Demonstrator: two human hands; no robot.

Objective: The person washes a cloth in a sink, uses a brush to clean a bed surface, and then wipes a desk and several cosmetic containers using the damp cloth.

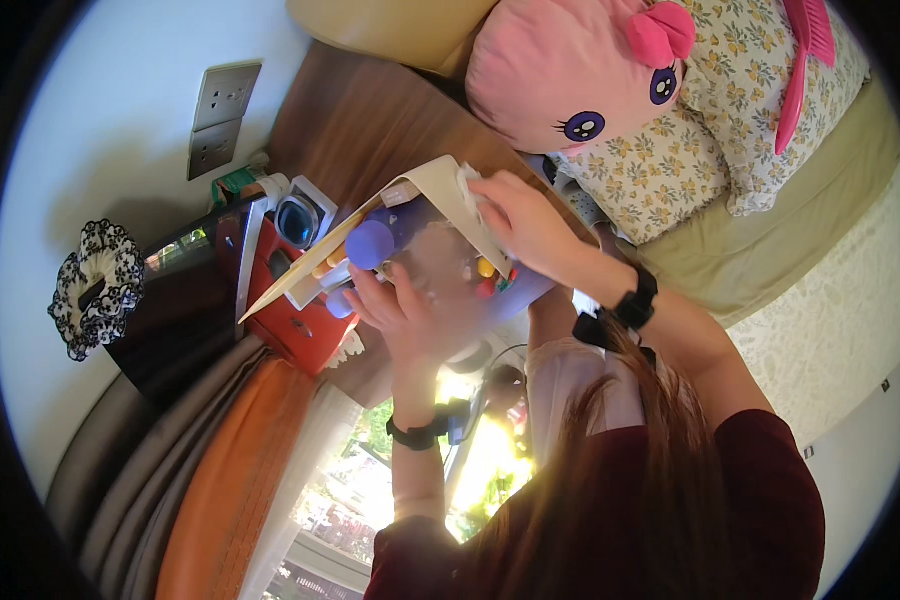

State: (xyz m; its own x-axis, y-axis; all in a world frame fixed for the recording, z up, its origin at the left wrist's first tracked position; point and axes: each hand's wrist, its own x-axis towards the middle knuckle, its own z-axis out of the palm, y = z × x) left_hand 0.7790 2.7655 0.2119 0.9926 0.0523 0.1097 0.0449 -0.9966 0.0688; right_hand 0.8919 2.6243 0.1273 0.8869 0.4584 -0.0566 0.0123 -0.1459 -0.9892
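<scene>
A shallow cream-edged box (432, 182), like a deep frame, stands tilted over the wooden tabletop. A purple ball (369, 244) and small yellow and red pieces show at its front, and part of that front is blurred. My left hand (395, 312) grips the near left part of the box, thumb and fingers bent beside the purple ball; what its fingertips press on is partly hidden. At the box's upper right edge my right hand (520, 220) is closed on a crumpled white tissue (467, 187), which lies against that edge.
Left of the box are a red box (292, 318), a round blue-lidded jar (296, 221) and a dark glossy panel (185, 290). A black-and-white scrunchie (94, 290) hangs by the wall. Beyond the brown tabletop (365, 110) are a pink plush pillow (560, 75) and a bed.
</scene>
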